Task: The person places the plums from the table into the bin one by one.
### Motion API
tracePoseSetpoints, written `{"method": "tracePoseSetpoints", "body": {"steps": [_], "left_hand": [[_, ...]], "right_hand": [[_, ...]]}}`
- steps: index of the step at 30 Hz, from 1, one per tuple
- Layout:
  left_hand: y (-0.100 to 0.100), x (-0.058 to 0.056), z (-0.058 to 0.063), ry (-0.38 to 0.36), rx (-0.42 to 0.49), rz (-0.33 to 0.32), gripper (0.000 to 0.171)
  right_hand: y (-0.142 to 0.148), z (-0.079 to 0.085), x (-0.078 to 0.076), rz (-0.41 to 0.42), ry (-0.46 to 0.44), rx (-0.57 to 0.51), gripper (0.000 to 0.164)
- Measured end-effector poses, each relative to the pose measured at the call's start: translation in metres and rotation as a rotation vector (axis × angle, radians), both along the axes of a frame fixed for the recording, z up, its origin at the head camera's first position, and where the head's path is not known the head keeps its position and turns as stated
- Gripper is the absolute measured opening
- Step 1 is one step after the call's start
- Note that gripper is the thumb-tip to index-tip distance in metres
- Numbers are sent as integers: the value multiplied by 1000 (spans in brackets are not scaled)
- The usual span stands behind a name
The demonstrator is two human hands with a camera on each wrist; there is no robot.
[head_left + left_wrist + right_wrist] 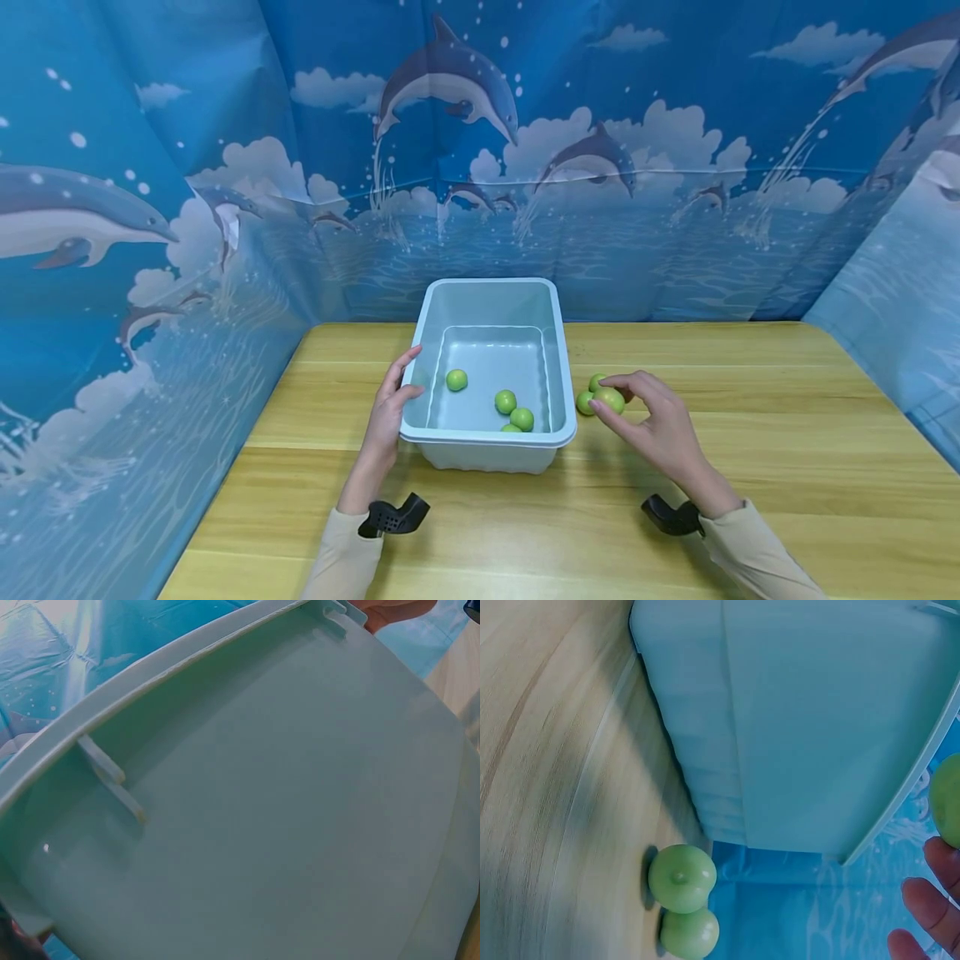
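A pale blue-grey plastic bin point(487, 454) stands on the table, with several small round green fruits point(506, 402) on its floor. My left hand point(387, 408) grips the bin's left rim, thumb and fingertips over the edge; in the left wrist view the bin's outer wall point(285, 795) hides most of that hand. Right of the bin, my right hand point(656, 421) pinches one green fruit point(609, 400) between thumb and fingers, raised above the table. Two more green fruits point(682, 878) lie touching on the table beside the bin, close to the right hand.
The wooden table point(750, 467) extends to the right and in front of the bin. A blue dolphin-print cloth point(465, 208) hangs behind it and along both sides. Black camera mounts point(393, 515) sit on both wrists.
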State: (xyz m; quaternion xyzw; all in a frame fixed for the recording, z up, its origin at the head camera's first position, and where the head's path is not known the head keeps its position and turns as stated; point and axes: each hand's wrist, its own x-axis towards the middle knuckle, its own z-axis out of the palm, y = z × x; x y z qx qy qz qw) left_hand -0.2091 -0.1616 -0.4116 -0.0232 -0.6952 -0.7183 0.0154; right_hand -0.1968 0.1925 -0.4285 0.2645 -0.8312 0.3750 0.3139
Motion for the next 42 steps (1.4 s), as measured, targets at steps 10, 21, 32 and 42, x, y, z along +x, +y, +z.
{"method": "tracePoseSetpoints", "body": {"steps": [10,21,32,42], "left_hand": [[0,0,0,2,0,0,55],[1,0,0,1,0,-1,55],[0,0,0,-4,3,3,54],[0,0,0,0,4,2,55]], "right_hand": [[-3,5,2,26,2,-24,35],[-6,11,4,40,24,-35,34],[-14,17,1,79,123,-86,40],[-19,24,1,79,133,-92,42]]}}
